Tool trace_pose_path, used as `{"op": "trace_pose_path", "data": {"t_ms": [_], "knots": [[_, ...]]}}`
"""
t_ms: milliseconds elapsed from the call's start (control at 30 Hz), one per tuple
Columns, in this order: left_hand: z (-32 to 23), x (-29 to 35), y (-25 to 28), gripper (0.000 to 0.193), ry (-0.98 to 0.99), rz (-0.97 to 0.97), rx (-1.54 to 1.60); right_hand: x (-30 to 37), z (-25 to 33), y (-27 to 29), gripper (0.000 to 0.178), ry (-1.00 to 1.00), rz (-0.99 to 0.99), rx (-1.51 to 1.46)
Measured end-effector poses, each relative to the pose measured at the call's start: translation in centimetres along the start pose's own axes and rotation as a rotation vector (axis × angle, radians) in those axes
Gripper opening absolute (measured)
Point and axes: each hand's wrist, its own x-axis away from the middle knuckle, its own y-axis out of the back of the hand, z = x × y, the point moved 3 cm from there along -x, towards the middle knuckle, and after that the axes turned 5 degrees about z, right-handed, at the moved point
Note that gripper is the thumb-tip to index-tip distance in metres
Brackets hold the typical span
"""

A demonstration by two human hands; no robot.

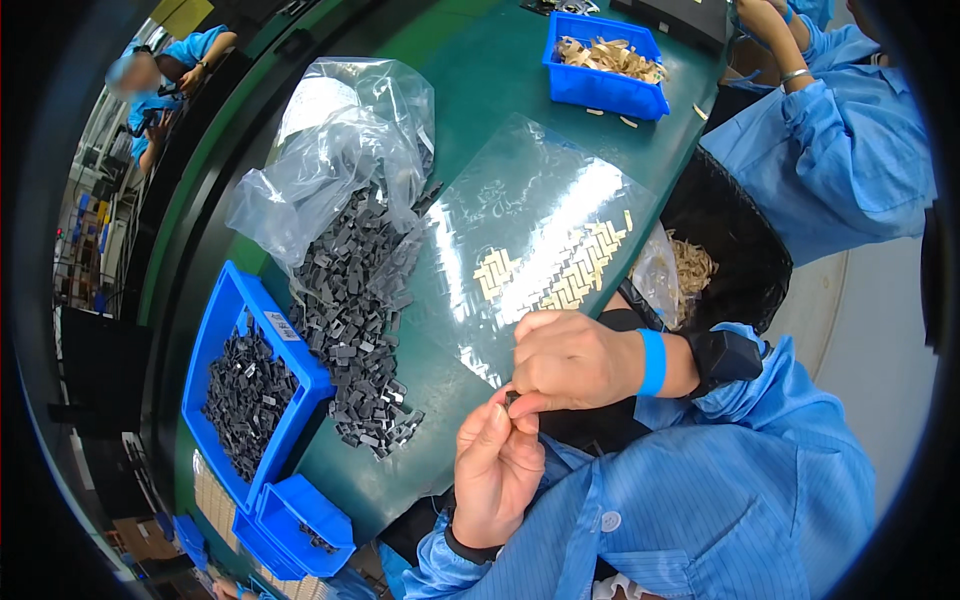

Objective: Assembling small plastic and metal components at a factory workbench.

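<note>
Right hand (572, 362): fingers curl shut, pinching a small dark part (513, 400) at the fingertips, just off the table's near edge.
Left hand (497, 470): thumb and fingers close on the same part from below, touching the right fingertips.
Risk of dropping: the part looks tiny and smooth; held off the table edge, a slip would likely send it into the lap or to the floor.
Risk of spill: the loose heap of dark parts (362, 330) lies close to the green table (480, 70) edge; a sleeve could sweep some off.
Clear sheet (520, 215): glossy, thin, carrying gold strips (570, 275) in a herringbone pattern; it could crease.
Bag (335, 150): crinkled clear plastic, open over the heap.
Blue bin (220, 330): rigid plastic, full of small blocky dark parts.
</note>
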Motion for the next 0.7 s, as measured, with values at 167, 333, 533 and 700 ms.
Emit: {"op": "trace_pose_path", "data": {"t_ms": [167, 333, 533, 700], "knots": [[-0.1, 0.1, 0.1, 0.023, 0.08, 0.069, 0.159, -0.5, 0.1, 1.2, 0.02, 0.012, 0.106, 0.042], [-0.6, 0.0, -0.4, 0.024, 0.069, 0.002, 0.233, 0.2, 0.3, 2.0, 0.013, -0.047, 0.047, 0.081], [-1.3, 0.3, 0.0, 0.023, 0.008, -0.035, 0.19, 0.3, 0.4, 2.4, 0.013, -0.044, 0.05, 0.15], [-11.2, 4.0, 0.0, 0.02, -0.942, -0.103, -0.606, 1.0, 0.4, 2.2, 0.016, 0.029, 0.274, 0.424]]}}
